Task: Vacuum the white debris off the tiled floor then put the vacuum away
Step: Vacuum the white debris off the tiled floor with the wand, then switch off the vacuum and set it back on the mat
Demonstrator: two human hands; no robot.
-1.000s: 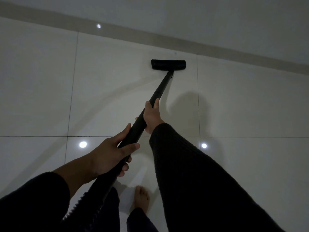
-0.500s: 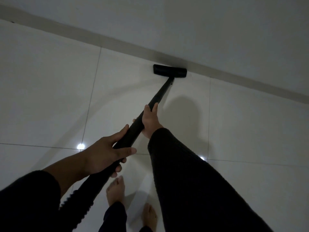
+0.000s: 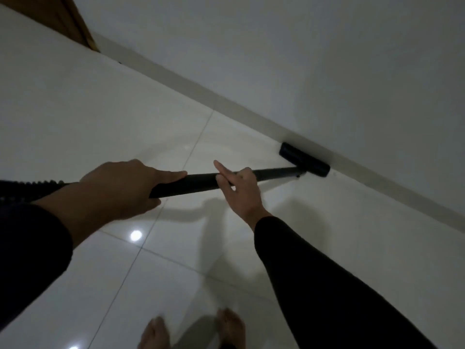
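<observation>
Both hands hold the black vacuum wand (image 3: 264, 172), left hand (image 3: 120, 187) wrapped round it, right hand (image 3: 241, 190) now looser with forefinger raised, while the floor head (image 3: 304, 159) has swung rightward against the baseboard (image 3: 201, 89).

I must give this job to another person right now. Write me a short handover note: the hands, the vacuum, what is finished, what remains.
Left hand: grips the black vacuum wand near the ribbed hose.
Right hand: on the wand further along, index finger straight, the other fingers curled round it.
Floor head: flat on the tiled floor, right against the baseboard.
Done: cannot say; no white debris shows in this view.
Left: finish along the wall, check the other tiles, then put the vacuum away.
</observation>
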